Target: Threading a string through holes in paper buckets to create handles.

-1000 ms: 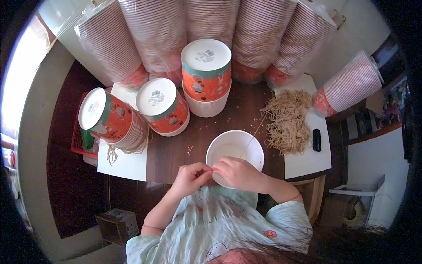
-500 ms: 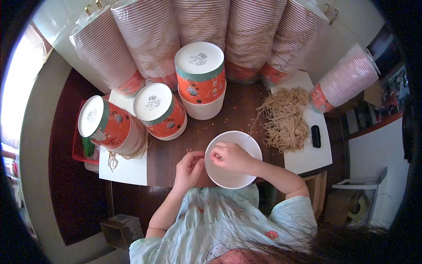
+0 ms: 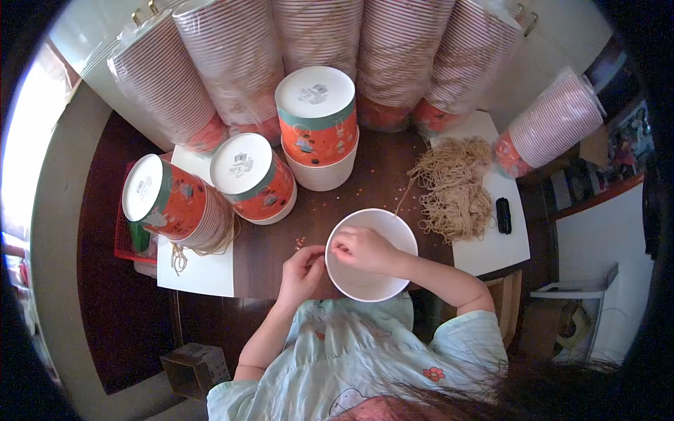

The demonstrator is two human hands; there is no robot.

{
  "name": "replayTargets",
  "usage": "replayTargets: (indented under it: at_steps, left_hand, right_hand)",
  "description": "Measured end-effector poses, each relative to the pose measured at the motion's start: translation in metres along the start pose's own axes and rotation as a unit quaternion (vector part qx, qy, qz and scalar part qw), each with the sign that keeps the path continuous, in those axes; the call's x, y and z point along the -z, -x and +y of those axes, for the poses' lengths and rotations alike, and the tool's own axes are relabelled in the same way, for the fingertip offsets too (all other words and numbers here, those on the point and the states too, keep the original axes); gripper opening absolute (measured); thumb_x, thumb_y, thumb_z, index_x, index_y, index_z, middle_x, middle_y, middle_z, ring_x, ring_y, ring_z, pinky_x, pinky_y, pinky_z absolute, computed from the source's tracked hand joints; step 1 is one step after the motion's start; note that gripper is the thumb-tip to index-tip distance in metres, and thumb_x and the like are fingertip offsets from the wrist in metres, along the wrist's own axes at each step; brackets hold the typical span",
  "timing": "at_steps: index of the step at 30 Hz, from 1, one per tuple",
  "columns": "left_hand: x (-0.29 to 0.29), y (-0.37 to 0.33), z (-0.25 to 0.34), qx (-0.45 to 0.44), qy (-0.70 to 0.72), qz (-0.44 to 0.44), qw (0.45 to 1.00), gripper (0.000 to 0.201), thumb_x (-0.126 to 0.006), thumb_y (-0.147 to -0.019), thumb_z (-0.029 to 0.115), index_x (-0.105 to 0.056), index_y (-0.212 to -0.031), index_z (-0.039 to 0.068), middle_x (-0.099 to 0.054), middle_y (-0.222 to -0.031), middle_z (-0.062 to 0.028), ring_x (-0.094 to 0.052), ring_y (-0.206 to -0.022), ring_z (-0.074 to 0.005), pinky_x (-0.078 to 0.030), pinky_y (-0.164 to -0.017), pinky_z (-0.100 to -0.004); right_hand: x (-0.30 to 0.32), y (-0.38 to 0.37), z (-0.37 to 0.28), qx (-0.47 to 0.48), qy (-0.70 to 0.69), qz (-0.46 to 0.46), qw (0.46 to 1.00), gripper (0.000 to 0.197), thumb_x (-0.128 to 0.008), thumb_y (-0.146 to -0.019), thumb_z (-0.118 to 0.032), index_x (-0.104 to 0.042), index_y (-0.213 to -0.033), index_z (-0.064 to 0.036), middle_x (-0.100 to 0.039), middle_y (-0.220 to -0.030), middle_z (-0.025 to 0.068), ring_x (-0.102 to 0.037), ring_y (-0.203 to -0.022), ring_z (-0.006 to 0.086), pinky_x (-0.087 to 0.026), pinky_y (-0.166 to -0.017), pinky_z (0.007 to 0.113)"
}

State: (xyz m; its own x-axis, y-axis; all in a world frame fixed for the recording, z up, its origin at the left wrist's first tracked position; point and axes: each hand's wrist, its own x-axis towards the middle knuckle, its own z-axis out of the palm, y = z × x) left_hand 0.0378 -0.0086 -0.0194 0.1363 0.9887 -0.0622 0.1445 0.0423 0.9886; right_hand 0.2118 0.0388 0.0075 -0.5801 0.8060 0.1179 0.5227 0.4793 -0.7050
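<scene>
An open white paper bucket (image 3: 372, 288) stands at the near edge of the table, its mouth facing up. My left hand (image 3: 303, 270) is closed at the bucket's left rim, thumb and fingers bent against the wall. Over the mouth, my right hand (image 3: 361, 249) is closed, its fingertips near the inside of that same left rim; what they pinch is too small to make out. A tan string (image 3: 401, 200) runs from a tangled heap of string (image 3: 456, 186) to the bucket's far rim, where I lose sight of it.
Printed orange paper buckets stand upside down in stacks: left (image 3: 179, 200), middle (image 3: 253, 179) and far centre (image 3: 319, 133). Tall wrapped stacks (image 3: 316, 42) line the back. Another wrapped stack (image 3: 551, 126) leans at the right. A black object (image 3: 503, 215) lies beside the string heap. Small orange bits (image 3: 300, 242) dot the table.
My right hand has shifted slightly left, toward the bucket's left rim. My left hand stays at the rim, and the bucket has hardly moved.
</scene>
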Motion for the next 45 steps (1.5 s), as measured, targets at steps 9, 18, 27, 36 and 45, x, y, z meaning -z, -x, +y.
replayTargets:
  at_steps: [9,18,27,36,45]
  left_hand:
    - [0.0,0.0,-0.002,-0.005,-0.002,0.003,1.0,0.017,-0.052,-0.081,0.001,-0.056,-0.097,-0.003,-0.061,-0.088,-0.0092,-0.059,-0.08,-0.0124,-0.048,-0.069,-0.0234]
    - [0.001,-0.003,0.0,-0.051,-0.055,0.009,0.997,0.017,-0.054,-0.078,-0.001,-0.058,-0.095,-0.001,-0.058,-0.092,-0.0103,-0.06,-0.08,-0.0158,-0.05,-0.066,-0.0255]
    - [-0.001,-0.006,0.005,-0.133,-0.162,0.035,0.977,0.015,-0.056,-0.074,-0.002,-0.059,-0.088,-0.001,-0.058,-0.087,-0.0126,-0.06,-0.076,-0.0238,-0.05,-0.061,-0.0285]
    - [0.019,-0.009,-0.014,-0.055,-0.096,0.041,0.993,0.008,-0.052,-0.073,-0.001,-0.054,-0.081,-0.001,-0.057,-0.082,-0.0109,-0.058,-0.071,-0.0191,-0.047,-0.063,-0.0287]
    - [0.059,-0.015,0.017,0.043,0.548,-0.071,0.832,0.008,-0.045,-0.075,0.011,-0.048,-0.07,0.005,-0.059,-0.075,-0.0125,-0.056,-0.083,-0.0265,-0.04,-0.086,-0.0376]
  right_hand:
    - [-0.001,0.0,0.0,-0.019,-0.003,-0.01,1.0,0.01,-0.056,-0.074,-0.013,-0.057,-0.076,-0.0034,-0.057,-0.076,0.0104,-0.057,-0.071,0.0273,-0.046,-0.063,0.037]
    - [-0.002,-0.002,0.001,-0.029,0.0,-0.018,0.999,0.011,-0.056,-0.075,-0.015,-0.058,-0.075,-0.0036,-0.058,-0.075,0.0103,-0.057,-0.07,0.0271,-0.046,-0.063,0.037]
    - [-0.003,-0.002,0.0,-0.022,0.01,-0.025,0.999,0.015,-0.054,-0.077,-0.017,-0.058,-0.075,-0.0032,-0.059,-0.076,0.0115,-0.058,-0.071,0.0284,-0.046,-0.064,0.039]
    - [0.002,-0.004,-0.008,-0.034,0.034,-0.049,0.998,0.019,-0.056,-0.075,-0.025,-0.059,-0.075,-0.0058,-0.059,-0.073,0.0091,-0.059,-0.067,0.0282,-0.048,-0.061,0.04]
    - [0.014,0.002,-0.01,-0.02,0.139,-0.093,0.986,0.015,-0.057,-0.071,-0.025,-0.061,-0.076,-0.0109,-0.059,-0.07,0.0032,-0.059,-0.063,0.0234,-0.047,-0.056,0.035]
